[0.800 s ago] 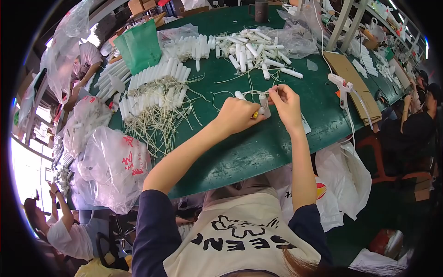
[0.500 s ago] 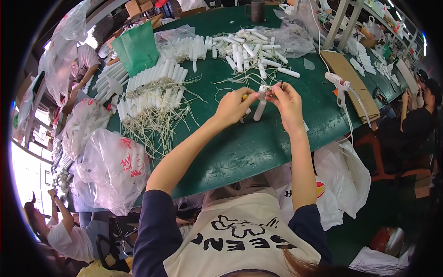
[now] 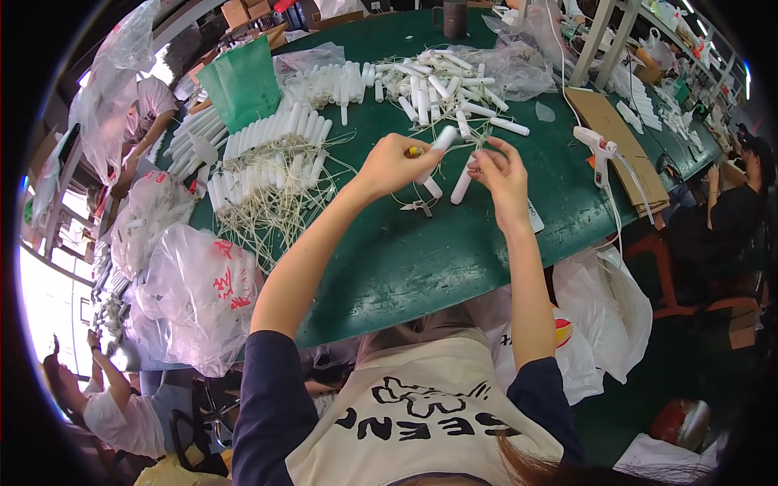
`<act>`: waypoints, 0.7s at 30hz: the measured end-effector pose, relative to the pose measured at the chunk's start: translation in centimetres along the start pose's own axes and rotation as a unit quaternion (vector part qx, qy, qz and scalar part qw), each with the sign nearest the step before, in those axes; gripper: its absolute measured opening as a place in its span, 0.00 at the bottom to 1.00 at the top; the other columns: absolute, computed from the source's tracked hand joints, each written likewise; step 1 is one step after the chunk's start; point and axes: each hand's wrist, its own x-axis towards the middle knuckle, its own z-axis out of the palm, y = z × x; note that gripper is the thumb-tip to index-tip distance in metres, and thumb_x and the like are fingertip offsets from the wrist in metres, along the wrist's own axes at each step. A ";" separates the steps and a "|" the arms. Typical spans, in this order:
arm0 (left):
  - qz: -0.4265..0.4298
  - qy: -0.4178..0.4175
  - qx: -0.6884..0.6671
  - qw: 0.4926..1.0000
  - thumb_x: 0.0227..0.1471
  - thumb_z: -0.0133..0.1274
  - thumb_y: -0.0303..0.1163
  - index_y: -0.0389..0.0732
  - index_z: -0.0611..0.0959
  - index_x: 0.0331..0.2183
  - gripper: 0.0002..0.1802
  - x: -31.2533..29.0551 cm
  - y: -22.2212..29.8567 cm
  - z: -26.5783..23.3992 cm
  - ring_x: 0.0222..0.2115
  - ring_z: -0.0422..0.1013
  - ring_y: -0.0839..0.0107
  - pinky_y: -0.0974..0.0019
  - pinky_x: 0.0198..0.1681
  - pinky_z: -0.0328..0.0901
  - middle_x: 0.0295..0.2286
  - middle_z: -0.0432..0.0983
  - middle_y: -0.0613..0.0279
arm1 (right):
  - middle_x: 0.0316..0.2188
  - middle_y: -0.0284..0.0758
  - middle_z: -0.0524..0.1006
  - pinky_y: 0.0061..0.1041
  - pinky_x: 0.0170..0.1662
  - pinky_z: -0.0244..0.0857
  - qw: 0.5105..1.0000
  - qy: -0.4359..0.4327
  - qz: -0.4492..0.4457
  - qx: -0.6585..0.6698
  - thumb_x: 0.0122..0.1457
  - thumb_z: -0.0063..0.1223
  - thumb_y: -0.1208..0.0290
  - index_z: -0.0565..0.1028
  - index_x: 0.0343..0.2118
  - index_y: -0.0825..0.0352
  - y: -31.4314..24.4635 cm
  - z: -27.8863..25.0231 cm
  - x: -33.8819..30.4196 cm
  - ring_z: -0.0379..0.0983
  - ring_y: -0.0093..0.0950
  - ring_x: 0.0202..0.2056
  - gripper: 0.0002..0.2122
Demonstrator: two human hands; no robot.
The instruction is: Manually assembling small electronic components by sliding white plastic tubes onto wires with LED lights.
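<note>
Hovering over the green table [image 3: 454, 259], a white tube [image 3: 442, 139] is being gripped by the left hand [image 3: 397, 166], while another tube [image 3: 463, 183] is being pinched by the right hand [image 3: 501, 174], near the far tube pile [image 3: 442, 85].

Lighting decent overall, even overhead light, soft shadows under forearms on green surface [image 3: 421, 259]. Blown-out daylight glare at far left edge, plastic bags [image 3: 194, 292] catching shiny highlights. Heavy fisheye warp, black vignette all round, surface rim bends hard. Centre sharp enough, edges mushy, slight blur on fingers [image 3: 486, 154].
</note>
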 end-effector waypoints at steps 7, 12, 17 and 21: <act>-0.024 -0.029 -0.119 0.992 0.53 0.49 0.45 0.35 0.83 0.27 0.21 -0.4 0.3 -1.4 0.20 0.61 0.83 0.76 0.23 0.55 0.18 0.71 0.69 | 0.39 0.35 0.72 0.19 0.37 0.66 0.966 -0.054 -0.071 -0.242 0.52 0.59 0.74 0.68 0.47 0.69 1.0 0.6 -0.4 0.72 0.20 0.37 0.19; -0.007 -0.020 -0.107 0.994 0.53 0.48 0.45 0.35 0.83 0.26 0.21 -1.3 0.7 -2.2 0.19 0.59 0.84 0.76 0.22 0.53 0.17 0.69 0.70 | 0.39 0.35 0.72 0.22 0.37 0.65 0.969 0.004 -0.135 -0.205 0.50 0.59 0.77 0.70 0.44 0.67 0.0 0.1 -0.9 0.71 0.22 0.38 0.17; 0.034 -0.017 -0.002 0.999 0.52 0.51 0.41 0.34 0.82 0.26 0.18 -4.1 5.3 -2.7 0.17 0.59 0.84 0.74 0.20 0.54 0.15 0.67 0.71 | 0.41 0.34 0.72 0.28 0.44 0.62 0.782 0.004 -0.464 -0.416 0.46 0.62 0.76 0.72 0.45 0.63 -4.9 2.6 -3.8 0.67 0.31 0.44 0.20; 0.140 -0.003 0.114 0.984 0.50 0.53 0.39 0.35 0.82 0.26 0.15 -5.7 8.2 -2.3 0.12 0.60 0.79 0.70 0.17 0.56 0.10 0.64 0.64 | 0.42 0.32 0.73 0.31 0.47 0.59 0.658 -0.011 -0.556 -0.507 0.45 0.62 0.74 0.75 0.43 0.60 -6.2 2.7 -4.5 0.66 0.33 0.45 0.19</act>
